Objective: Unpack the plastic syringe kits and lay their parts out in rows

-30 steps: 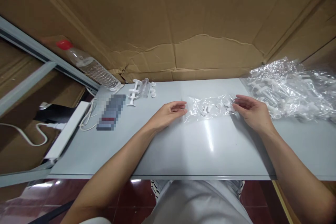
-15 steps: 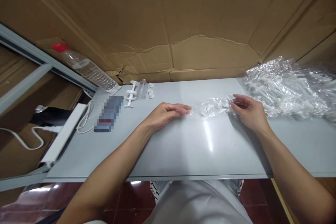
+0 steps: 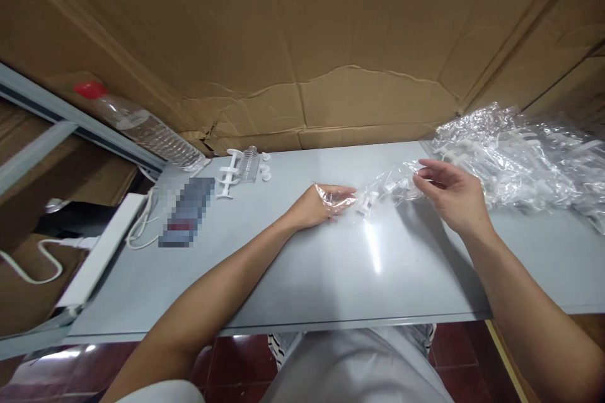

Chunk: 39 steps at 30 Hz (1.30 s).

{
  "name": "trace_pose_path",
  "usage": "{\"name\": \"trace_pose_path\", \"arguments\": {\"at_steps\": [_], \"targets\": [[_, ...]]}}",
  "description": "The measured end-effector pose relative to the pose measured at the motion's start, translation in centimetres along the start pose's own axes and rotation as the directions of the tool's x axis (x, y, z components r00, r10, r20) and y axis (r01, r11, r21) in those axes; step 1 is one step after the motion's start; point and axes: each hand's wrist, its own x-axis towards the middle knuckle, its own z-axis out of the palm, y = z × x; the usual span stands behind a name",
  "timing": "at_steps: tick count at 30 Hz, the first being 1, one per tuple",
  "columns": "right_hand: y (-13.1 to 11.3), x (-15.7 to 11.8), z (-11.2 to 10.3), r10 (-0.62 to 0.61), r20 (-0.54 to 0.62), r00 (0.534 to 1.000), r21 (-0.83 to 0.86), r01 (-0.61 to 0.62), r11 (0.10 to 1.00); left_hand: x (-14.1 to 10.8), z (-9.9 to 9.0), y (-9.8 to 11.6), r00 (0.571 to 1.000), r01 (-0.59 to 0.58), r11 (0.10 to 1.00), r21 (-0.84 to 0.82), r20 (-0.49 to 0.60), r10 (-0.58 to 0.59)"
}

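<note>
Stretching between the two hands, a small clear plastic bag (image 3: 378, 187) of white plastic parts is held just above the grey worktop (image 3: 302, 264), right of centre towards the far edge. Its left end is pinched by the left hand (image 3: 321, 204), whose fingers are closed on the film while the wrist rests on the worktop. Its right end is gripped by the right hand (image 3: 449, 192), raised slightly, with thumb and fingertips drawn together on the film and the other fingers loosely curled. Small white pieces are seen inside the bag, gathered near its middle.

A heap of clear bags (image 3: 520, 160) holding similar white parts is piled at the far right of the worktop, just beyond the right hand. At the far left, a small clear bottle (image 3: 247, 164) is laid beside several loose white parts (image 3: 227, 173). A blurred dark rectangular object (image 3: 186, 211) lies nearer, left of those. A water bottle (image 3: 137, 126) with a red cap is seen lying at the far left corner, against the cardboard wall (image 3: 302, 44). A white power strip (image 3: 99, 252) is placed along the left edge.
</note>
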Motion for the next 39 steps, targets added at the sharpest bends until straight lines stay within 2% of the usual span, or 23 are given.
{"name": "trace_pose_path", "arguments": {"at_steps": [3,6,9,12,15,18,21,25,29,33,35,37,39], "targets": [[-1.4,0.1,-0.6,0.025,0.022,0.999,0.099,-0.027,0.995,-0.1,-0.4,-0.5,0.999,0.019,0.989,-0.145,-0.03,-0.024],[-2.7,0.6,-0.8,-0.021,0.032,0.999,0.229,0.013,0.973,-0.2,-1.1,-0.9,1.0,0.021,0.983,-0.184,0.001,-0.021],[-4.1,1.1,-0.7,-0.032,-0.013,0.999,0.302,0.034,0.953,-0.3,-1.6,-1.2,1.0,0.003,0.977,-0.215,0.009,-0.001],[-5.1,1.5,-0.7,0.007,-0.024,1.0,0.334,0.001,0.943,-0.4,-1.8,-1.4,0.999,-0.02,0.984,-0.178,-0.03,0.014],[-5.0,1.7,-1.0,0.014,-0.031,0.999,0.334,-0.003,0.942,-0.5,-1.7,-1.5,0.997,-0.031,0.996,-0.087,-0.068,0.026],[-3.5,1.9,-1.3,-0.01,-0.079,0.997,0.266,0.031,0.963,-0.6,-1.7,-1.5,0.987,-0.018,0.997,0.074,-0.157,0.029],[-1.4,2.1,-1.4,0.021,-0.067,0.998,0.128,-0.012,0.992,-0.5,-1.4,-1.5,0.974,-0.047,0.97,0.24,-0.204,0.098],[0.4,1.7,-1.1,0.112,-0.039,0.993,0.001,-0.112,0.994,-0.3,-0.6,-1.4,0.96,-0.178,0.895,0.41,-0.129,0.25],[0.9,1.5,-1.1,0.103,-0.067,0.992,-0.103,-0.11,0.989,-0.9,-0.3,-1.1,0.955,-0.189,0.773,0.605,-0.069,0.288],[1.5,1.9,-1.5,0.089,-0.077,0.993,-0.188,-0.102,0.977,-2.8,-1.7,-1.2,0.948,-0.197,0.739,0.644,-0.067,0.311],[1.7,2.0,-1.7,0.085,-0.062,0.994,-0.203,-0.096,0.974,-4.0,-2.9,-1.6,0.95,-0.149,0.753,0.641,-0.118,0.288],[1.5,1.6,-1.8,0.002,-0.052,0.999,-0.315,-0.018,0.949,-5.1,-4.4,-2.3,0.939,-0.061,0.753,0.656,-0.217,0.265],[0.7,0.8,-1.5,-0.167,-0.027,0.986,-0.485,0.133,0.864,-6.1,-6.0,-3.2,0.903,0.041,0.733,0.679,-0.339,0.263]]}}
